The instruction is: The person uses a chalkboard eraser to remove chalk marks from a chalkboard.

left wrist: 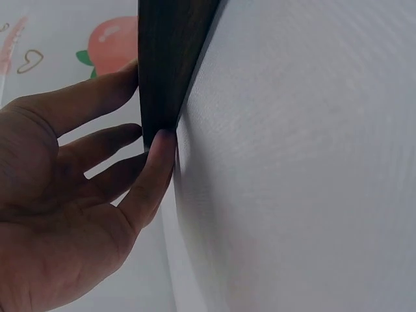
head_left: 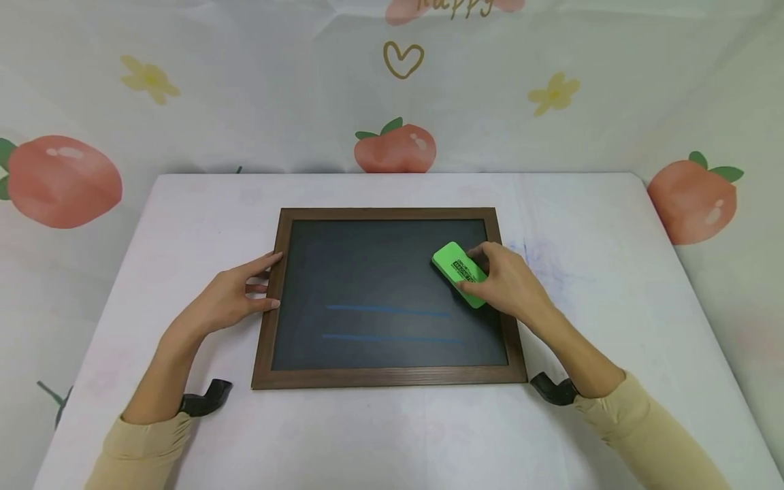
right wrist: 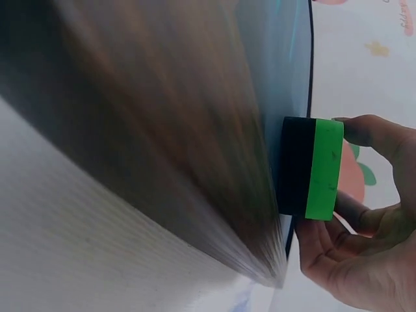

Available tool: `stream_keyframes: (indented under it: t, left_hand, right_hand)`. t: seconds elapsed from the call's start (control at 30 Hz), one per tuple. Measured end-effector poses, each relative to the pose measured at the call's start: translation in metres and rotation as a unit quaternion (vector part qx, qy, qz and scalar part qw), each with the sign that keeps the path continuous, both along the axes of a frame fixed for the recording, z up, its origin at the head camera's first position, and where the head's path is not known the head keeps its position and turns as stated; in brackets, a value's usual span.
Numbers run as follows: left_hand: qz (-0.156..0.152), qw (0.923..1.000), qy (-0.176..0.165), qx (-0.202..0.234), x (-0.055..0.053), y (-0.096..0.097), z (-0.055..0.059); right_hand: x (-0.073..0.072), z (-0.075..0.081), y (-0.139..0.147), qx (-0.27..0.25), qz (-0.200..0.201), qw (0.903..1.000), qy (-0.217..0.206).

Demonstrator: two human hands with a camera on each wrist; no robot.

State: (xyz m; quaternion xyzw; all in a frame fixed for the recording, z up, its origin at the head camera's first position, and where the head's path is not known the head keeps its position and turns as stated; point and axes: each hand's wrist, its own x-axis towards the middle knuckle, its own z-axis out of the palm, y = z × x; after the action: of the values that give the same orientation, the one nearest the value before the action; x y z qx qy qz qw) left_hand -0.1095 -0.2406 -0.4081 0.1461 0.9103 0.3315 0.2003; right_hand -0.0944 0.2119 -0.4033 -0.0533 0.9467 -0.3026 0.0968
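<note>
A framed chalkboard (head_left: 392, 272) lies flat, its brown frame (head_left: 392, 376) around a dark panel bearing two faint blue lines (head_left: 392, 338). Along the left side of the frame, my left hand (head_left: 228, 299) touches the edge with its fingertips. The left wrist view shows those fingers (left wrist: 104, 146) fairly straight against the dark frame side (left wrist: 170, 65). Over the right part of the panel, my right hand (head_left: 508, 282) pinches a green board eraser (head_left: 456, 265) between thumb and fingers. In the right wrist view its black felt side (right wrist: 296, 166) faces the board.
A white table (head_left: 392, 435) bears the board, with blue smudges (head_left: 542, 265) to the right of it. Behind stands a pale backdrop (head_left: 275, 88) printed with peaches and flowers. Black curved pieces (head_left: 554, 390) sit at both wrists.
</note>
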Motion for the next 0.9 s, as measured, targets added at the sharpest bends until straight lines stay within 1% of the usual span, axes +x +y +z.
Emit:
stream_keyframes:
  t: [0.2,0.57,0.73,0.9]
  left_hand:
    - [0.002,1.0000,-0.003,0.003,0.002,0.003,0.001]
    - [0.005,0.9999,-0.007,0.007,0.005,0.003,0.002]
    - [0.004,0.9999,-0.009,0.009,0.005,0.003,0.002]
    - [0.001,1.0000,-0.009,0.000,0.004,0.002,0.002]
  right_hand:
    - [0.008,-0.002,-0.001,-0.001,-0.002,0.9999,0.013]
    - [0.019,-0.010,-0.006,0.001,0.013,0.9974,0.071]
    - [0.023,-0.011,-0.009,0.003,0.008,0.9975,0.071]
    - [0.029,-0.011,-0.012,-0.004,0.005,0.9972,0.074]
